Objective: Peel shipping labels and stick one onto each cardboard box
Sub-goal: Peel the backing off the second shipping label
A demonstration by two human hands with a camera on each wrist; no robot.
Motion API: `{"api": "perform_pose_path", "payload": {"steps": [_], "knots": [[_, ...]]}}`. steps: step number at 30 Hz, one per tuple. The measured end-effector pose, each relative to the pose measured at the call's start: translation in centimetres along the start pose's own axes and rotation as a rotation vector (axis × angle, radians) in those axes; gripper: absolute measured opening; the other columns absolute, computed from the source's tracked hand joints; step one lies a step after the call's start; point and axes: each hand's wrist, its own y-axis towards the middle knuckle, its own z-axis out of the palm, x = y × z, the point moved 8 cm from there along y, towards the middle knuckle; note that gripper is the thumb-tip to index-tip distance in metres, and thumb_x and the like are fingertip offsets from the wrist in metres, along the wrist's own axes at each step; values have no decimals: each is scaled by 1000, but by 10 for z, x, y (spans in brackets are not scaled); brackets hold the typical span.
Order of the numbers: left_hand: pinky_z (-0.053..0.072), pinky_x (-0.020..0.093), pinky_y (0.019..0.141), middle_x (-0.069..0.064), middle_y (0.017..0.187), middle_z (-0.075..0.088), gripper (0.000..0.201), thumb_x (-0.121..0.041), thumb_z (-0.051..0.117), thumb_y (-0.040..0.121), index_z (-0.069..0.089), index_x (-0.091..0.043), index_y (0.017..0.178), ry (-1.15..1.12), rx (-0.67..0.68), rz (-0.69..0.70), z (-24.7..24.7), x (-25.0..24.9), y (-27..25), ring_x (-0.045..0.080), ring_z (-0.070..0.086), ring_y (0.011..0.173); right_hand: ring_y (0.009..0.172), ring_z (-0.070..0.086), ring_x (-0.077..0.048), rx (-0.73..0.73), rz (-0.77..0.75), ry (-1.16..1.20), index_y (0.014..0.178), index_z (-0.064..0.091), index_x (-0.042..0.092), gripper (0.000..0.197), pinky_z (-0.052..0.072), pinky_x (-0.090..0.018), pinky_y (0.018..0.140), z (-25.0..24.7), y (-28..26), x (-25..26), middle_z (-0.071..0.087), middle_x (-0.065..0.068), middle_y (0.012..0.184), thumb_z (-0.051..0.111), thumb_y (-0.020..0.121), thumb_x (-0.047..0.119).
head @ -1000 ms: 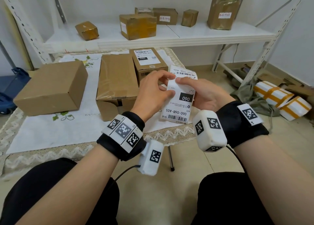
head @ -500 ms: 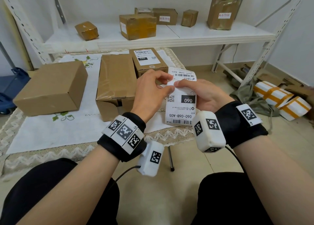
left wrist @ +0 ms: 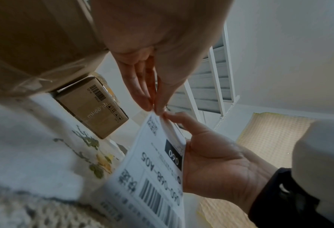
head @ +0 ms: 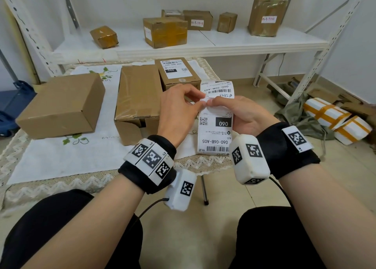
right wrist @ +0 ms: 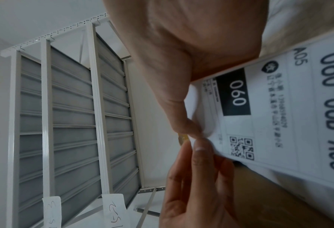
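Observation:
Both hands hold a strip of white shipping labels over the table's near right corner. My left hand pinches the upper edge of the nearer label between thumb and fingertips. My right hand holds the strip from behind and pinches the same edge. A further label folds away beyond the fingers. On the table stand a plain cardboard box at the left, a taped box in the middle and a small box bearing a label.
The table carries a white embroidered cloth with lace edging. Behind it, a white metal shelf holds several taped cardboard parcels. White and orange wrapped packages and flattened cardboard lie on the floor at the right.
The label strip has slid down through my hands, so more of the near label hangs below. Both hands' fingertips have drawn together on its upper edge.

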Motion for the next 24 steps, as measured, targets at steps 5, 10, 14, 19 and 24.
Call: {"api": "perform_pose_path", "payload": {"steps": [5, 10, 14, 19, 24], "knots": [[60, 33, 74, -3, 85, 71, 13, -11, 84, 80, 73, -18, 81, 17, -16, 45, -1, -3, -1, 12, 69, 76, 78, 73, -29, -15, 29, -4, 124, 65, 3, 39, 62, -39, 63, 0, -1, -1, 74, -18, 100, 75, 88, 14], [57, 28, 72, -3, 86, 66, 19, -9, 83, 80, 68, -20, 76, 61, -15, 99, 0, -6, -2, 10, 64, 74, 88, 71, -33, -38, 30, -12, 124, 66, 2, 43, 63, -42, 70, -1, -1, 0, 73, -20, 105, 79, 85, 15], [55, 33, 72, -2, 88, 63, 14, -8, 80, 81, 69, -15, 77, 119, 5, 162, 3, -10, -4, 13, 61, 74, 81, 73, -30, -58, 9, -14, 124, 65, 3, 42, 63, -40, 66, -4, 2, -1, 75, -18, 95, 78, 85, 10], [54, 36, 73, -1, 94, 61, 14, -7, 75, 83, 66, -17, 81, 169, 50, 222, 9, -17, -6, 15, 58, 73, 77, 72, -31, -71, 11, 23, 125, 64, 2, 43, 62, -44, 68, -7, 3, -1, 73, -19, 93, 78, 84, 10], [52, 36, 74, -3, 90, 62, 9, -8, 74, 85, 67, -14, 83, 171, 51, 265, 10, -20, -7, 13, 57, 77, 78, 71, -32, -77, 37, 41, 124, 65, 2, 45, 62, -49, 77, -9, 4, -3, 72, -18, 89, 79, 84, 14]]}}
